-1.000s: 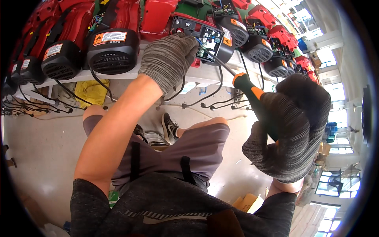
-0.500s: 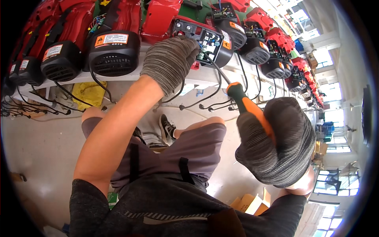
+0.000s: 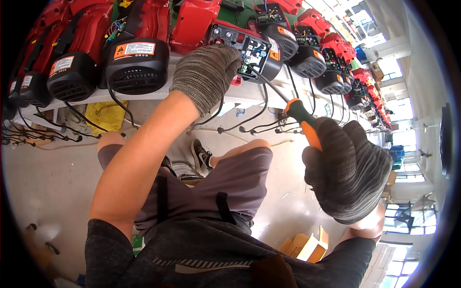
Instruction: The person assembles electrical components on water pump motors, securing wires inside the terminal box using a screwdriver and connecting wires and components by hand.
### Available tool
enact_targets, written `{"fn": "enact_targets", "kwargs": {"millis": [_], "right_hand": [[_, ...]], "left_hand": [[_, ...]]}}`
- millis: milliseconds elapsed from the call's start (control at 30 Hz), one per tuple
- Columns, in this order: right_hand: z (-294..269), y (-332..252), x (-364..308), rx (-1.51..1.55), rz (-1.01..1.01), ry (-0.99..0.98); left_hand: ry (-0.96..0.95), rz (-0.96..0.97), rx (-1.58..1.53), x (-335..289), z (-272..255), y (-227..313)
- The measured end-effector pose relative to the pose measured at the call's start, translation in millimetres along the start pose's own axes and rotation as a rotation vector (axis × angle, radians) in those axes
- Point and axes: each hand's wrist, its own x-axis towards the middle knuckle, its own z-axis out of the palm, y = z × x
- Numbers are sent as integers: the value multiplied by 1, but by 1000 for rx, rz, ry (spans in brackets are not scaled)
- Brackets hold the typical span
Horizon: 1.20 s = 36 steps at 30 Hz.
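My right hand [image 3: 348, 173], in a grey knitted glove, is closed around the orange and dark green handle of a screwdriver [image 3: 301, 114]. The long shaft slants up to the left, its tip at the lower edge of an exposed circuit board [image 3: 257, 50]. That board sits in the open control box of a red and black motorized machine [image 3: 275, 67]. My left hand [image 3: 205, 72], gloved too, rests against the box's left part with its fingers drawn together beside the board. Whatever those fingers pinch is hidden by the glove.
More red machines with black motor covers [image 3: 137, 72] line the bench [image 3: 158, 96] on both sides. Black power cords [image 3: 245, 126] hang over its front edge. Below are a yellow cloth [image 3: 106, 116] and, near my right elbow, an open cardboard box [image 3: 305, 246].
My right hand has shifted right and turned, exposing more of its fingers' backs. The screwdriver handle has swung slightly right while its tip stays at the board. My left hand holds its place.
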Motion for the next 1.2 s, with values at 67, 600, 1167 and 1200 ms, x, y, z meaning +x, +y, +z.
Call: {"fn": "enact_targets", "kwargs": {"millis": [67,600,1167,1200], "right_hand": [[0,1,4,80,85,-8],[3,0,14,139,-61,118],[2,-2,19,513,291,-3],[-4,-4,21,399,284,-113]], "left_hand": [[8,-3,-7,0,1,-1],[-4,-39,-43,0,-4,1],[-66,-41,70,9,-2,4],[-89,-65,37,10,1,2]]}}
